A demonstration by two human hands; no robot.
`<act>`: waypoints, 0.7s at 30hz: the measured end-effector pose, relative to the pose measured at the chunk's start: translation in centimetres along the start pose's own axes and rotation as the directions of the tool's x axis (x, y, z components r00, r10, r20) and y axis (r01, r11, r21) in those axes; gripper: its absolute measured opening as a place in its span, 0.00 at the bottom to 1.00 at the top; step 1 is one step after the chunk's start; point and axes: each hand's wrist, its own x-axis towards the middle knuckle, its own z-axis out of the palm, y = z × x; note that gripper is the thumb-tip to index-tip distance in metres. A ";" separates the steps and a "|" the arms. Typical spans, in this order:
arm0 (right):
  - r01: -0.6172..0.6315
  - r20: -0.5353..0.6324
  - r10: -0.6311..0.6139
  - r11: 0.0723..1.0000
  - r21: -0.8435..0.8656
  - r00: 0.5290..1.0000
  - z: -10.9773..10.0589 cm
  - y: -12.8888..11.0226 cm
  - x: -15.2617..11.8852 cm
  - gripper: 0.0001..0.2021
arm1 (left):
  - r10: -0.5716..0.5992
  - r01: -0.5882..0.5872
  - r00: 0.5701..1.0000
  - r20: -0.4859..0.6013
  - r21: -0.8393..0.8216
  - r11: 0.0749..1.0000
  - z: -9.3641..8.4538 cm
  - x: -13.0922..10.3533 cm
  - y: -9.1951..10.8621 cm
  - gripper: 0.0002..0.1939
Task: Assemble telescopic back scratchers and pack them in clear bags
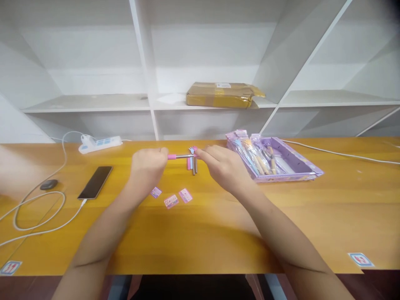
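Between my hands, level above the table, is a pink telescopic back scratcher [183, 156] with its thin metal rod showing. My left hand [148, 164] is closed around its pink handle end. My right hand [223, 166] pinches the other end, and the fingers hide part of it. Just behind the rod lie several more back scratchers [191, 163] with pink and blue grips and claw-like heads, partly covered by the held one. Nearer to me on the table are small printed cards: a pink card [185, 195], another card [171, 201] and a purplish card [156, 192].
A purple box [300, 163] holding several bagged back scratchers [253, 156] stands at the right. At the left are a black phone [95, 182] on a white cable, a small dark object [49, 184] and a power strip [100, 144]. A taped carton [223, 95] sits on the shelf.
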 end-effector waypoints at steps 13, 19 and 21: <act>-0.045 0.106 0.042 0.999 0.028 0.993 -0.2 -0.1 0.0 0.16 | 0.058 -0.062 0.996 -0.064 -0.061 0.996 0.1 -0.9 0.7 0.17; -0.027 0.118 0.022 0.999 0.042 0.993 -0.2 0.1 0.2 0.12 | 0.044 -0.048 0.998 -0.046 -0.080 0.996 0.5 -0.7 0.2 0.16; -0.026 0.125 0.020 0.999 0.043 0.992 -0.5 0.1 0.4 0.11 | 0.027 -0.031 0.999 -0.041 -0.100 0.995 0.7 -0.4 -0.1 0.14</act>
